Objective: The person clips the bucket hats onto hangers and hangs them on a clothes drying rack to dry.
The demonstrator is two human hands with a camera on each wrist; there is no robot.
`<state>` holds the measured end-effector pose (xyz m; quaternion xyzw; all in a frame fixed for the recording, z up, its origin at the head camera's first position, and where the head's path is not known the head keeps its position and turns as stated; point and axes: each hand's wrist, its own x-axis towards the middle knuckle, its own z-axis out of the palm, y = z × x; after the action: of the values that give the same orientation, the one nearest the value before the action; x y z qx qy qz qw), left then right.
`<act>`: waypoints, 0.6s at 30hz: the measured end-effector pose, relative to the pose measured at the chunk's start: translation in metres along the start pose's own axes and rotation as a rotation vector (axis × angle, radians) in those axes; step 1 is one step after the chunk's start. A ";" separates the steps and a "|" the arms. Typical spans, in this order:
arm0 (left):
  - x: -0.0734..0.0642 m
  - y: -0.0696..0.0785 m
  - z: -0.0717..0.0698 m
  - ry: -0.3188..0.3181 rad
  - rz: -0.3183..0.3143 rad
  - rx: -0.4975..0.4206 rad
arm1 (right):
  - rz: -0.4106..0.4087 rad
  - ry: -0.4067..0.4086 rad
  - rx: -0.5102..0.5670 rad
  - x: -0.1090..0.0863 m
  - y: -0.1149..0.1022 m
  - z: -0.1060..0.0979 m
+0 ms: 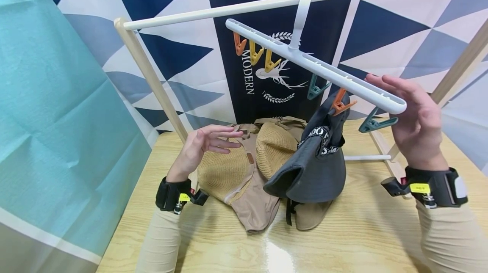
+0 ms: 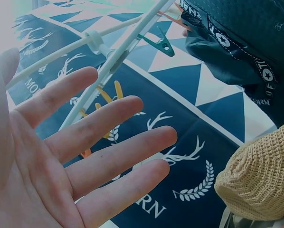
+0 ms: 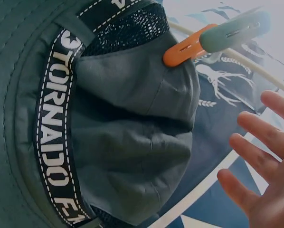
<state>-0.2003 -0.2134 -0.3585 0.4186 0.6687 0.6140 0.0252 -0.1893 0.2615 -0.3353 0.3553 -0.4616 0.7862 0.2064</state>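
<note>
A dark grey bucket hat (image 1: 324, 167) with a lettered black band hangs by its crown from an orange clip (image 1: 340, 103) on the white clip hanger (image 1: 324, 67). The hanger hooks over the rack's rail and tilts down to the right. My right hand (image 1: 417, 116) is held up by the hanger's right end, fingers spread; in the right wrist view it holds nothing. My left hand (image 1: 207, 146) hovers by the tan woven hats (image 1: 225, 171), its fingers extended and nothing in them. A green clip (image 1: 377, 124) hangs bare near my right hand.
Orange, yellow and green clips, among them a yellow clip (image 1: 254, 54), hang along the hanger's left and middle. The wooden rack (image 1: 150, 74) stands on the wood-grain table (image 1: 213, 247). Beneath the grey hat lie tan hats. A patterned cloth (image 1: 183, 53) hangs behind.
</note>
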 end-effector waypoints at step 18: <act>0.006 0.005 0.017 0.225 -0.195 0.059 | 0.028 0.012 0.032 0.001 0.004 0.002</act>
<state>-0.1923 -0.1969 -0.3560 0.2811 0.7224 0.6317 -0.0026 -0.1921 0.2576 -0.3363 0.3473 -0.4524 0.7985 0.1927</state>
